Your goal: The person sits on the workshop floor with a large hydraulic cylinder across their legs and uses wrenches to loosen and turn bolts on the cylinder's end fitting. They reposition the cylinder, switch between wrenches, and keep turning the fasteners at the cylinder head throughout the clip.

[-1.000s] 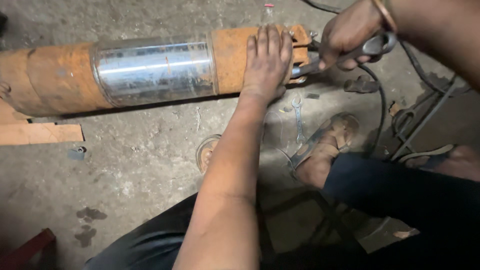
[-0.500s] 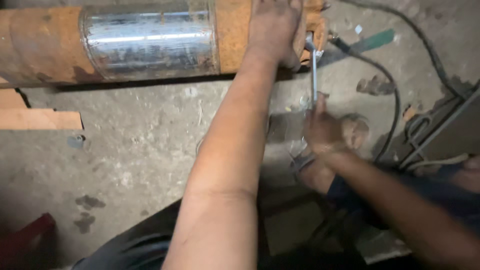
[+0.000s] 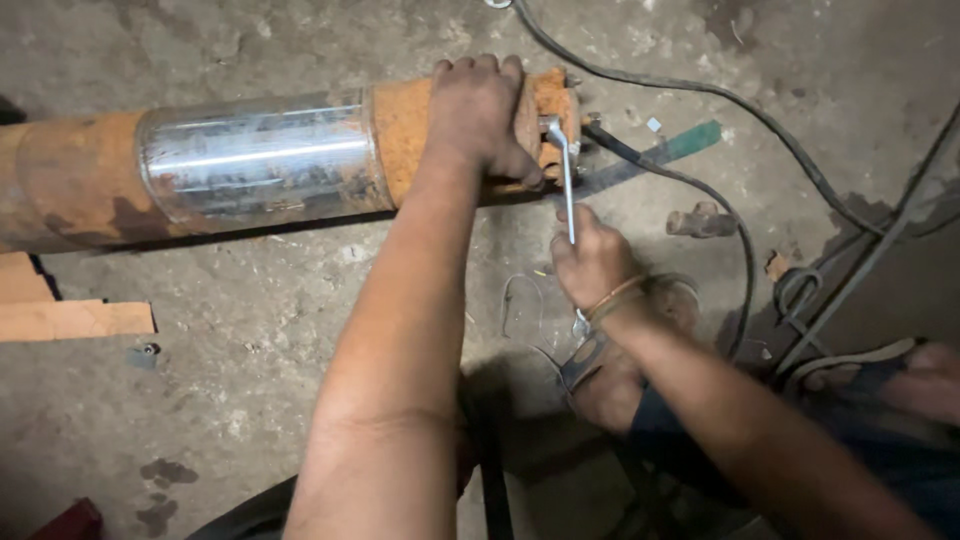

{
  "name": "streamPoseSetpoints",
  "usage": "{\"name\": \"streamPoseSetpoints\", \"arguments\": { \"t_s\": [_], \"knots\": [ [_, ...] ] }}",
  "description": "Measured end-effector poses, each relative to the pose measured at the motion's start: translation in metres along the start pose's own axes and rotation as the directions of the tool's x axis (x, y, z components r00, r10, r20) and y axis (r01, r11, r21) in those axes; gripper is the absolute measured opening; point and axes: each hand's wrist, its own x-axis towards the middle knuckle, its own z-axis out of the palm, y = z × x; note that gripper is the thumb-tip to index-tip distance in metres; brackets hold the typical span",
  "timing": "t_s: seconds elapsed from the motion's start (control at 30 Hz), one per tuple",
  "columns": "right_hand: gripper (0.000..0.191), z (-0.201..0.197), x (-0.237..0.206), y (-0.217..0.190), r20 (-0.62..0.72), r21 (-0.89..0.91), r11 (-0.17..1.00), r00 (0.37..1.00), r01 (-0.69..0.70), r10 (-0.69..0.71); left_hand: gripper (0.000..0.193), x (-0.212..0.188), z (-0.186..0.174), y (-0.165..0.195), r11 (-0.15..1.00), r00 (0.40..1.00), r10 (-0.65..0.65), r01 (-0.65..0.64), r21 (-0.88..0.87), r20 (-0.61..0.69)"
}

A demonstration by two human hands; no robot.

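A long rusty orange cylinder (image 3: 70, 180) with a shiny steel middle band (image 3: 255, 160) lies across the concrete floor. My left hand (image 3: 478, 110) presses flat over its rusty right end, next to the flange (image 3: 548, 105). My right hand (image 3: 592, 262) grips the lower shaft of a silver wrench (image 3: 567, 180). The wrench stands nearly upright, its head set on a bolt at the flange.
Black cables (image 3: 730, 110) loop across the floor right of the cylinder. A green strip (image 3: 680, 145) and a small rusty fitting (image 3: 703, 222) lie nearby. Wooden boards (image 3: 70, 318) sit at the left. Sandalled feet (image 3: 640, 340) rest below the wrench.
One second ago my right hand was up at the flange end. It has since dropped below the cylinder and now holds the wrench by its lower shaft. My left hand stayed on the cylinder.
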Motion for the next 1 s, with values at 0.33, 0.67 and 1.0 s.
{"name": "streamPoseSetpoints", "arguments": {
  "t_s": [0.33,0.67,1.0],
  "knots": [
    [0.030,-0.104,0.036,-0.068,0.407,-0.109,0.933,0.840,-0.344,0.358,0.118,-0.009,-0.007,0.006,0.999,0.999,-0.032,0.032,0.011,0.035],
    [0.043,-0.107,0.187,-0.036,0.896,-0.380,0.924,0.264,0.033,0.358,0.117,-0.029,0.012,0.011,0.999,0.998,0.007,-0.004,0.041,-0.059],
    [0.020,-0.097,0.203,0.008,0.856,-0.419,0.808,0.117,-0.414,0.503,0.119,-0.039,0.023,0.017,0.997,0.996,0.008,-0.001,0.082,-0.091]
  ]
}}
